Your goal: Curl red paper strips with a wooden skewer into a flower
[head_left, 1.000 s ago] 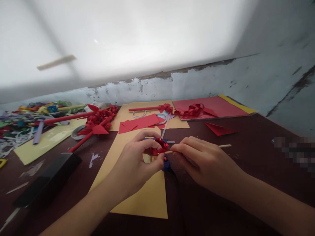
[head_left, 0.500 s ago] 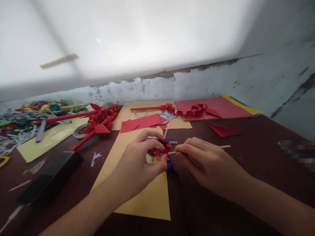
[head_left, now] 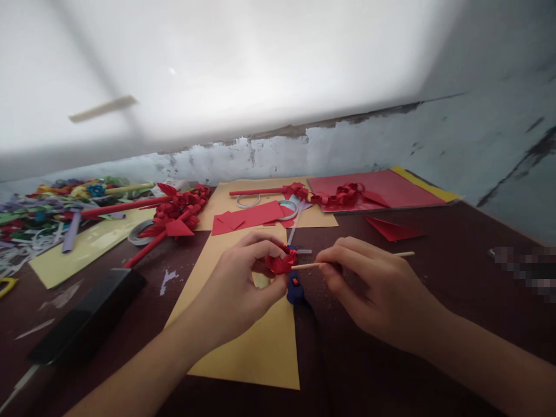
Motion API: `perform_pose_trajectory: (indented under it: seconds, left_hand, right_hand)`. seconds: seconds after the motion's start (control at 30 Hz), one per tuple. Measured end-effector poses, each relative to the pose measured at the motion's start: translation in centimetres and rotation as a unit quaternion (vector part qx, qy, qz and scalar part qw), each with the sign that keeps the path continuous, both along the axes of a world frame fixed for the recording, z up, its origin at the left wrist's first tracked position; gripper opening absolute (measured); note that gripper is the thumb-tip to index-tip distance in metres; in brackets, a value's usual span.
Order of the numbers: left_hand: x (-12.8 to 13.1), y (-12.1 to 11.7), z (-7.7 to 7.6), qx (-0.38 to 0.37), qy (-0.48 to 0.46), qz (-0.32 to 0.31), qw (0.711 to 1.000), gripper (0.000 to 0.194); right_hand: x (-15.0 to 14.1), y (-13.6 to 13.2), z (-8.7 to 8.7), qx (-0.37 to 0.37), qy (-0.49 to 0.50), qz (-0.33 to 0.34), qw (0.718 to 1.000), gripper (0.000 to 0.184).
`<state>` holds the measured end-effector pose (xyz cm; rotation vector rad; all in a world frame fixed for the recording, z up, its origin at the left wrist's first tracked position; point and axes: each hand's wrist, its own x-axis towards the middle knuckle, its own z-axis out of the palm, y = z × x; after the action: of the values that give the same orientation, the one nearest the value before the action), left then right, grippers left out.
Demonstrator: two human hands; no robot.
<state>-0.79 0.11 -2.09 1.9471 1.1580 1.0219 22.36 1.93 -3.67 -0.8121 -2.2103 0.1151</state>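
The fingers of the left hand (head_left: 238, 282) pinch a small bundle of curled red paper (head_left: 280, 265), thumb below and index finger above, while those of the right hand (head_left: 369, 284) grip a thin wooden stick (head_left: 306, 266) close behind its near end. The stick's tip meets the bundle's right side, between the two hands; how deep it goes cannot be told. The paper looks light and easily creased, so too hard a squeeze could flatten its curls, and a push at a slant could tear it or let the stick slip towards the left thumb. If the left pinch loosened, the curls might spring apart. Just below the bundle sits a blue tool (head_left: 296, 291) with a red switch, possibly a glue gun; if hot, it could burn a thumb that dips. Beneath lies a tan sheet (head_left: 256, 350) on the dark counter (head_left: 452, 255). To the left, well apart, are a red paper flower cluster (head_left: 185, 211) and a black box (head_left: 89, 313); a wide swing of the left forearm could knock the box.
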Motion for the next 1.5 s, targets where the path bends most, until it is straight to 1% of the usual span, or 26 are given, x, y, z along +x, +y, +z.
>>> perform_pose_trajectory:
  seconds: [0.17, 0.27, 0.43, 0.57, 0.67, 0.9, 1.07, 1.23, 1.5]
  left_hand:
    - [0.17, -0.19, 0.29, -0.012, -0.005, -0.01, 1.0, 0.02]
    - [0.33, -0.31, 0.44, -0.03, -0.019, -0.022, 0.999, 0.017]
    - [0.32, -0.38, 0.48, -0.061, -0.037, -0.045, 0.996, 0.014]
    - [0.38, -0.31, 0.46, -0.083, -0.058, -0.054, 0.993, 0.012]
    - [0.45, -0.31, 0.47, -0.085, -0.072, -0.062, 0.992, 0.012]
    - [0.3, -0.53, 0.67, -0.102, -0.096, -0.058, 0.988, 0.014]
    - [0.19, -0.51, 0.67, -0.125, -0.109, -0.055, 0.985, 0.005]
    - [0.25, -0.36, 0.57, -0.127, -0.088, -0.036, 0.987, 0.014]
    - [0.43, -0.35, 0.82, -0.11, -0.05, -0.019, 0.992, 0.014]
  right_hand:
    - [-0.14, -0.69, 0.35, 0.003, -0.003, -0.021, 1.0, 0.008]
    - [-0.15, -1.01, 0.33, 0.003, -0.009, -0.03, 1.0, 0.015]
    - [0.18, -0.97, 0.59, 0.021, -0.018, 0.005, 1.0, 0.026]
    - [0.16, -0.69, 0.48, 0.041, -0.039, -0.024, 0.998, 0.028]
    - [0.06, -0.6, 0.28, 0.051, -0.04, -0.03, 0.997, 0.027]
    - [-0.09, -0.56, 0.31, 0.069, -0.026, -0.032, 0.997, 0.022]
    - [-0.07, -0.68, 0.37, 0.073, -0.027, -0.027, 0.997, 0.022]
    - [0.03, -0.75, 0.2, 0.074, -0.037, -0.006, 0.997, 0.018]
    - [-0.12, -0.74, 0.19, 0.133, -0.061, -0.009, 0.989, 0.015]
